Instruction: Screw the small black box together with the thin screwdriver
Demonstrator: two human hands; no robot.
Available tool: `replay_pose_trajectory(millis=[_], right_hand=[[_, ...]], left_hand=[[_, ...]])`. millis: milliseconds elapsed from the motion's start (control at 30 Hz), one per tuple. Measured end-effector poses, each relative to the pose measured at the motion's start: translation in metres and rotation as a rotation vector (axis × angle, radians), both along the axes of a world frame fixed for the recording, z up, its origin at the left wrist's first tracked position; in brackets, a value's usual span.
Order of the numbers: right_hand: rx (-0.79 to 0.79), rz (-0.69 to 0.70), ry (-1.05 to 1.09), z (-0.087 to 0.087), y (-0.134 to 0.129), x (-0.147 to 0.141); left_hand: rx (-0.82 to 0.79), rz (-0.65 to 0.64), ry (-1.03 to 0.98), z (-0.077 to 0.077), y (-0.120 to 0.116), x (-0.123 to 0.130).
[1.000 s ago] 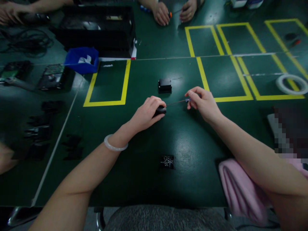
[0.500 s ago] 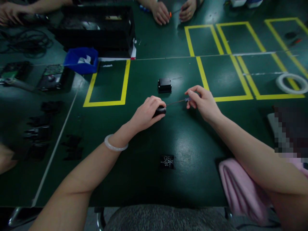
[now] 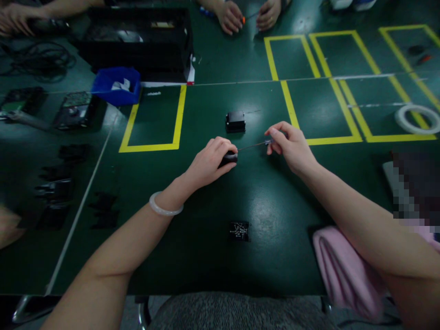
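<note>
My left hand (image 3: 213, 161) is wrapped round a rounded black part (image 3: 230, 158) on the green table. Fingers and thumb of my right hand (image 3: 285, 143) hold the handle of a screwdriver (image 3: 267, 142), whose thin shaft points left and reaches the black part. The tip's exact contact is hidden at my left fingers. Just beyond my hands sits a small black block (image 3: 235, 121). Nearer to me, a small black tray (image 3: 233, 237) holds several silver screws.
Black parts (image 3: 55, 189) and circuit boards lie left. A blue bin (image 3: 117, 87) stands by a large black crate (image 3: 137, 46). Another person's hands (image 3: 231, 18) are across the table. A tape roll (image 3: 416, 120) and pink cloth (image 3: 340, 270) are right.
</note>
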State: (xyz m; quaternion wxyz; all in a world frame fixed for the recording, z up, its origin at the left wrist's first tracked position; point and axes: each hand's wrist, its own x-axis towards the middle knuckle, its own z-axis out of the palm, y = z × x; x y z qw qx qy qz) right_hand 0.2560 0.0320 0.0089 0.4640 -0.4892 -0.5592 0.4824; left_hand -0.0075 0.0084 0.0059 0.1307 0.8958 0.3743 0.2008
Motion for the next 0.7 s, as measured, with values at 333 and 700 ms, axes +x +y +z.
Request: replay_pose_trajectory(millis=[333,700], right_hand=[[-0.004,-0.022,0.037,0.0018,-0.0016,-0.0019],[-0.015,-0.017,0.014,0.0024,-0.001,-0.0007]], left_hand=[[0.032,-0.009,-0.009,-0.0003,-0.0005,-0.0002],[0.019,-0.004,-0.006,0.0002,-0.0006,0.0001]])
